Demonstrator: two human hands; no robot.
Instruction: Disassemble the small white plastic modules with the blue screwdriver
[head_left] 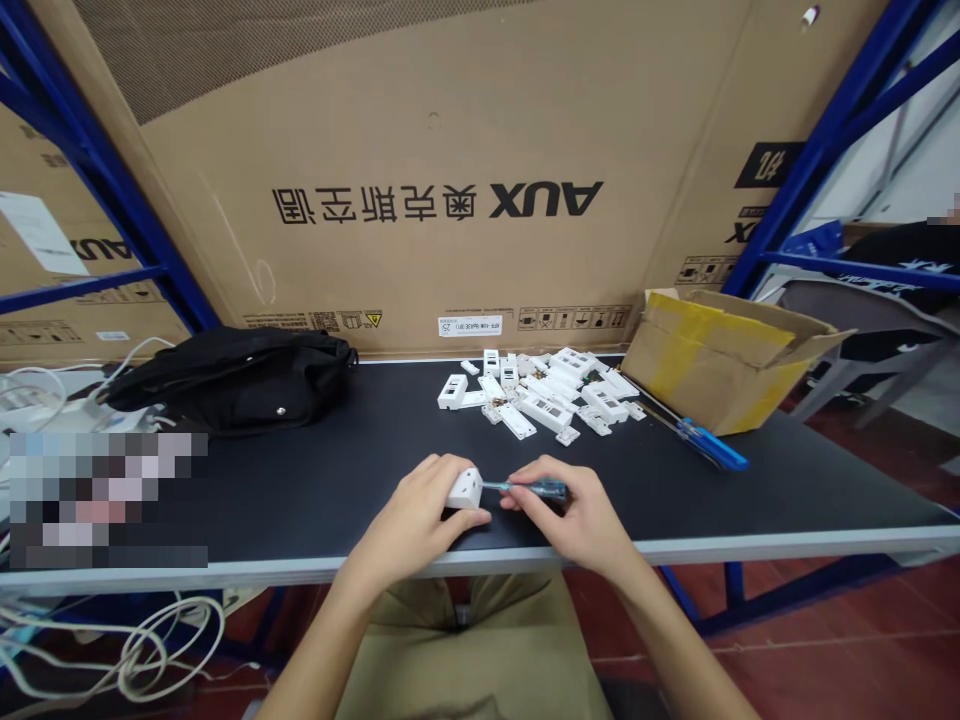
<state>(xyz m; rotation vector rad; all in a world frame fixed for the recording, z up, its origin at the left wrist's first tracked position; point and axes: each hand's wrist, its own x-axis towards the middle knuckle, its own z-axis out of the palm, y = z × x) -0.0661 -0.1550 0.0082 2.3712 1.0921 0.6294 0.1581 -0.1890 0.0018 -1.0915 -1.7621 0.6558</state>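
Observation:
Near the front edge of the black tabletop, my left hand grips a small white plastic block with slots in its face, which looks like a power socket. My right hand pinches a screwdriver with a translucent teal handle. Its shaft points left and the tip meets the socket's right side; whether it sits in a screw cannot be seen. Beyond my hands lies a loose pile of white socket housings and small parts.
An open cardboard box with yellow tape stands right of the pile, a blue-handled screwdriver before it. At left are a black bag and white cables. A large carton backs the table between blue posts. A person sits far right.

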